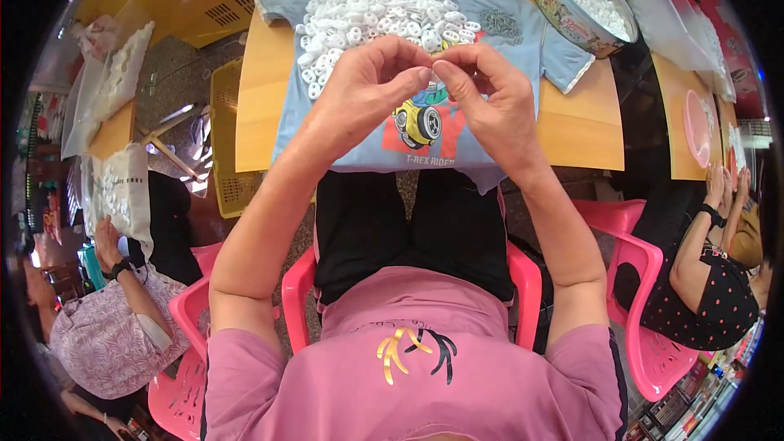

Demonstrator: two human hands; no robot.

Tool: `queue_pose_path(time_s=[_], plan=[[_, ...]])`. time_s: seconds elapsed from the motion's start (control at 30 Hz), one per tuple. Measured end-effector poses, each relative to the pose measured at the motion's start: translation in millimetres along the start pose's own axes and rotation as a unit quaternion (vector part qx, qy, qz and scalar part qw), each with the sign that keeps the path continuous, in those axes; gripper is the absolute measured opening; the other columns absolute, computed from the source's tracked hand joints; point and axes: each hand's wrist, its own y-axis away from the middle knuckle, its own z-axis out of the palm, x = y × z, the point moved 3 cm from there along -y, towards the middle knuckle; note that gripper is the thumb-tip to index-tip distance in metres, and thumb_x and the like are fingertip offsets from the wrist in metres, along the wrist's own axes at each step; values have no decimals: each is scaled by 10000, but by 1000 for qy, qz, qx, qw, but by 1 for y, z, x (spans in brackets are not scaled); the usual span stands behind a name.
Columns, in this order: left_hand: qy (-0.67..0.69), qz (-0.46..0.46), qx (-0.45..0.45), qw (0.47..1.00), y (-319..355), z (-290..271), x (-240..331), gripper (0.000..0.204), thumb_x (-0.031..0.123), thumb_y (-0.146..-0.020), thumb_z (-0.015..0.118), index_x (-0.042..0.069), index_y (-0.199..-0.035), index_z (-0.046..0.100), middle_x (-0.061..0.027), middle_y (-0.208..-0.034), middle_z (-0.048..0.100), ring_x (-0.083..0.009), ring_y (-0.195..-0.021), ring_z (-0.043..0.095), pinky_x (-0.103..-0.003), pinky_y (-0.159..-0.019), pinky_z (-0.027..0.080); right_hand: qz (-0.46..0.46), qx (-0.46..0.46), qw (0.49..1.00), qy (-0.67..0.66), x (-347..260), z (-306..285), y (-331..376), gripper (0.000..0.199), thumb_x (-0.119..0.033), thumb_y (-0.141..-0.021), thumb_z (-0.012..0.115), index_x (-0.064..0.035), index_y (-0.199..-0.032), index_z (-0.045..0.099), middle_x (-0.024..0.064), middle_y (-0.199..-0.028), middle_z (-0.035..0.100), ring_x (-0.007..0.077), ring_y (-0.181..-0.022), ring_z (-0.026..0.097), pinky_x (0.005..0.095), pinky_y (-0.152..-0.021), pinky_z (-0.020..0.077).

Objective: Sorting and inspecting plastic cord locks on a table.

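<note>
White plastic rings [592,2] fill the round tin [572,20]; both hands' grips pinch one small piece [431,72].

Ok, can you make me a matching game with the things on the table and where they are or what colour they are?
Things:
1. white plastic pieces
2. round tin
3. T-shirt
4. chair

Match with:
A. pink
B. spread flat on the wooden table
C. heaped on the shirt
D. at the table's far right corner

Pairs: 1-C, 2-D, 3-B, 4-A

Wooden table [572,126], pink plastic chairs [645,261], perhaps a speckled floor [175,65].
</note>
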Motion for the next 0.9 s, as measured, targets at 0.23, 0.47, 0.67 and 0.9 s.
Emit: queue_pose_path(time_s=[0.23,0.47,0.67,0.9], plan=[[83,73,107,988,12,17,-16,199,76,-906,655,-30,-1060,589,-52,-926,651,-92,-854,617,-228,-749,508,114,69,977,-167,1,14,12,175,-137,-942,637,8,-1039,626,33,-896,664,78,-730,617,221,-664,505],[280,52,195,938,26,42,-33,214,143,-903,688,-1,-1043,615,-35,-924,650,-71,-815,597,-209,-708,472,120,117,954,-247,2,23,18,171,-137,-950,624,16,-1028,621,40,-868,661,82,-739,617,231,-666,513],[287,39,186,939,33,37,-31,203,163,-896,700,-4,-999,648,-11,-893,644,-55,-741,541,-201,-653,434,187,78,919,-339,7,19,22,169,-145,-953,617,-4,-1044,630,30,-816,639,88,-693,576,246,-654,514],[247,58,186,949,37,37,-23,189,145,-910,681,-10,-1002,625,-31,-901,648,-61,-784,579,-206,-674,464,218,45,887,-405,2,19,22,177,-175,-969,593,-19,-1040,635,21,-800,625,83,-678,561,261,-636,495]])
